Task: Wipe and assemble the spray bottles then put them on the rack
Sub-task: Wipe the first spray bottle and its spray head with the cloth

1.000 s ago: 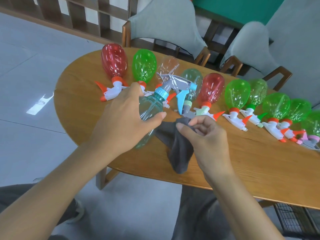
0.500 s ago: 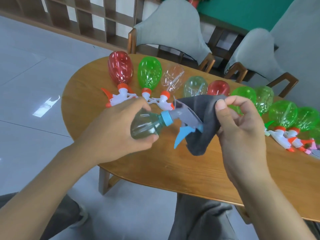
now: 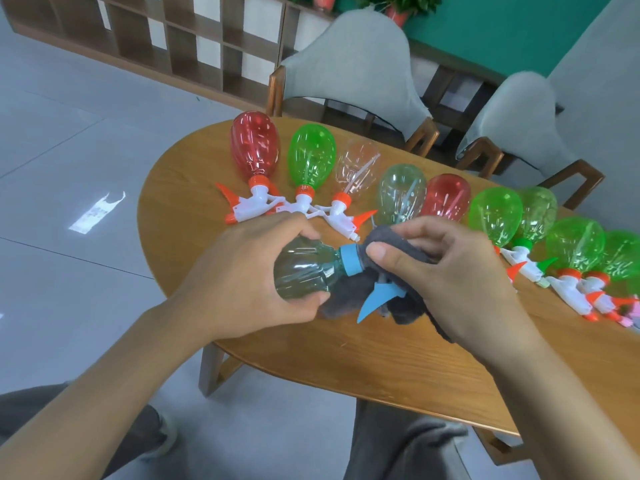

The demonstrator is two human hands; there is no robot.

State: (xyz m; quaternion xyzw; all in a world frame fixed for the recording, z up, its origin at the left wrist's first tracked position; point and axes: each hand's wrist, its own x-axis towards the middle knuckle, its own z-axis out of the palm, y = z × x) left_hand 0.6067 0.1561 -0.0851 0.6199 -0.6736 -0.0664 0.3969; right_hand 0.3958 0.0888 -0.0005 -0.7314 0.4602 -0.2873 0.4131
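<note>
My left hand (image 3: 249, 275) grips the body of a pale teal spray bottle (image 3: 304, 271), held on its side above the wooden table (image 3: 381, 358). Its blue collar (image 3: 351, 259) points right and the blue trigger (image 3: 375, 299) sticks out below. My right hand (image 3: 446, 271) presses a dark grey cloth (image 3: 349, 299) around the bottle's spray head, which the cloth mostly hides. Behind, a row of assembled bottles lies on the table: a red bottle (image 3: 254, 147), a green bottle (image 3: 311, 157), a clear bottle (image 3: 356, 166) and several more to the right.
Two grey upholstered chairs (image 3: 349, 74) stand behind the table. A wooden shelf rack (image 3: 173, 39) runs along the back wall at upper left. Grey tiled floor (image 3: 69, 202) lies to the left. My legs are under the table's near edge.
The cloth, held up beside the spray head before, is now wrapped around it under my right hand. The bottle has tipped from neck-up to lying sideways in my left hand.
</note>
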